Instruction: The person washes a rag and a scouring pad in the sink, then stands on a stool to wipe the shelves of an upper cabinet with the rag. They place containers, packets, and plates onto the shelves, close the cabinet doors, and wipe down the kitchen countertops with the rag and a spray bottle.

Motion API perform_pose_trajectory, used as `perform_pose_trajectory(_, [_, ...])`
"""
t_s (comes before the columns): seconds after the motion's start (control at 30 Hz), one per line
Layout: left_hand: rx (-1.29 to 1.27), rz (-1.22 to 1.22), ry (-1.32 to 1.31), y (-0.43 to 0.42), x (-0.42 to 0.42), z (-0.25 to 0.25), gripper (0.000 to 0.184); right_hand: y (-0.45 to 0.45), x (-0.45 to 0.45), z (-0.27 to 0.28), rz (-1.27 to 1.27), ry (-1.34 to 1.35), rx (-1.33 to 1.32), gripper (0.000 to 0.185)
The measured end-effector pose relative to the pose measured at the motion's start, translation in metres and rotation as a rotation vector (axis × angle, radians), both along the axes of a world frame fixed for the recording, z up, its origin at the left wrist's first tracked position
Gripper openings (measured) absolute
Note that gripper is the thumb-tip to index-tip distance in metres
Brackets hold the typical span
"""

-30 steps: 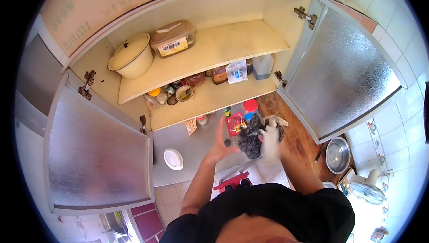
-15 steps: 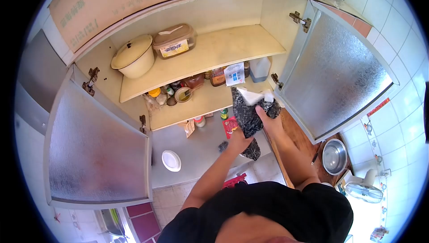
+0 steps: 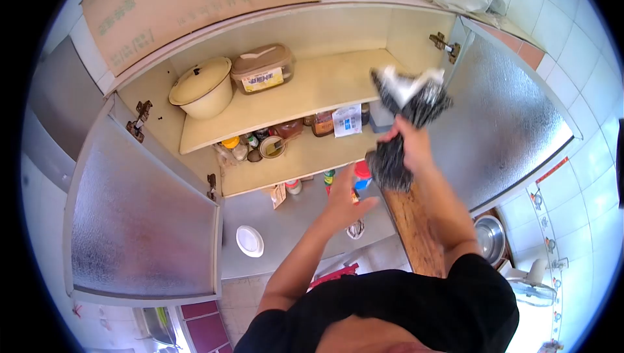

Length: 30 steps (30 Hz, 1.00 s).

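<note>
In the head view my right hand (image 3: 412, 145) is closed around the middle of a crumpled black bag (image 3: 390, 164), which looks like shiny plastic. White material (image 3: 409, 87) shows at its top, blurred by motion. The bundle is up at the right end of the upper shelf (image 3: 331, 77), in front of the open right cabinet door. Below and to the left, my left hand (image 3: 346, 207) is empty, its fingers spread and thumb apart. It is above the grey counter (image 3: 299, 223), close to a red-lidded container (image 3: 361, 174) and a small crumpled dark-and-white item (image 3: 355, 229).
A lidded cream pot (image 3: 203, 90) and a plastic box (image 3: 263, 70) stand on the upper shelf. Jars, bottles and a white packet (image 3: 347, 121) line the lower one. Both frosted doors, left (image 3: 143, 203) and right (image 3: 500, 113), stick outward. A white dish (image 3: 249, 241) lies on the counter.
My right hand has raised the black bag up and to the right. My left hand has let go of the bag's lower part and opened. The view has shifted slightly.
</note>
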<state>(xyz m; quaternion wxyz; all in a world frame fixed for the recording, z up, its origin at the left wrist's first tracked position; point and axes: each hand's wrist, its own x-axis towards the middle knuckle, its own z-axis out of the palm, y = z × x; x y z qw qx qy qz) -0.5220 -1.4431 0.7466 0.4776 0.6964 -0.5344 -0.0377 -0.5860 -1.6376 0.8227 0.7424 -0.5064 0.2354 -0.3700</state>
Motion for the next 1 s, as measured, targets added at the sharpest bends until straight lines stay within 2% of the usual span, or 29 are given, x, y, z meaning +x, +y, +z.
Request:
perform_pose_trajectory(0.03, [-0.007,0.064,0.016,0.011,0.005,-0.006,0.070,-0.032,0.020,0.015,0.073,-0.104,0.114,0.023])
perform_pose_trajectory(0.1, [-0.064,-0.037,0.334,0.036,0.005,-0.015,0.059,-0.102,0.068,0.036,0.170,-0.095,0.218,0.021])
perform_pose_trajectory(0.17, [0.120,-0.005,0.274,0.069,0.003,-0.016,0.049,-0.150,0.115,0.060,0.141,-0.069,0.265,0.013])
perform_pose_trajectory(0.2, [0.121,0.018,0.293,0.084,0.004,-0.033,0.045,-0.178,0.141,0.069,0.133,-0.073,0.293,0.010])
perform_pose_trajectory(0.27, [0.133,0.107,0.312,0.113,0.003,-0.064,0.040,-0.228,0.188,0.084,0.069,-0.029,0.161,0.014])
perform_pose_trajectory(0.33, [0.179,0.250,0.370,0.145,0.001,-0.090,0.039,-0.284,0.229,0.087,-0.061,0.033,-0.013,0.037])
perform_pose_trajectory(0.4, [0.261,0.378,0.466,0.167,-0.010,-0.113,0.040,-0.340,0.258,0.050,-0.427,0.507,-0.852,0.080])
perform_pose_trajectory(0.43, [0.316,0.425,0.498,0.179,-0.015,-0.120,0.041,-0.361,0.260,0.032,-0.351,0.645,-0.748,0.101])
perform_pose_trajectory(0.47, [0.370,0.465,0.526,0.187,-0.014,-0.123,0.042,-0.359,0.265,0.019,-0.368,0.662,-0.519,0.097])
perform_pose_trajectory(0.53, [0.438,0.499,0.584,0.192,-0.020,-0.118,0.042,-0.271,0.223,0.035,-0.263,0.744,-0.518,0.109])
perform_pose_trajectory(0.6, [0.457,0.516,0.641,0.192,-0.021,-0.121,0.043,-0.248,0.230,-0.019,-0.874,0.792,-1.004,0.101])
perform_pose_trajectory(0.67, [0.440,0.488,0.626,0.184,-0.019,-0.126,0.041,-0.179,0.193,-0.001,-0.880,0.622,-1.652,0.080])
perform_pose_trajectory(0.77, [0.438,0.435,0.587,0.172,-0.018,-0.128,0.041,-0.164,0.193,0.042,-0.395,0.530,-2.268,0.062])
perform_pose_trajectory(0.87, [0.479,0.377,0.522,0.159,-0.019,-0.125,0.041,-0.262,0.214,0.024,-0.034,0.780,-2.297,0.047])
perform_pose_trajectory(0.93, [0.516,0.365,0.488,0.159,-0.019,-0.131,0.041,-0.303,0.204,0.032,-0.041,0.925,-2.241,0.039])
perform_pose_trajectory(1.0, [0.552,0.333,0.532,0.163,-0.021,-0.132,0.041,-0.329,0.206,0.022,-0.159,1.026,-2.290,0.032])
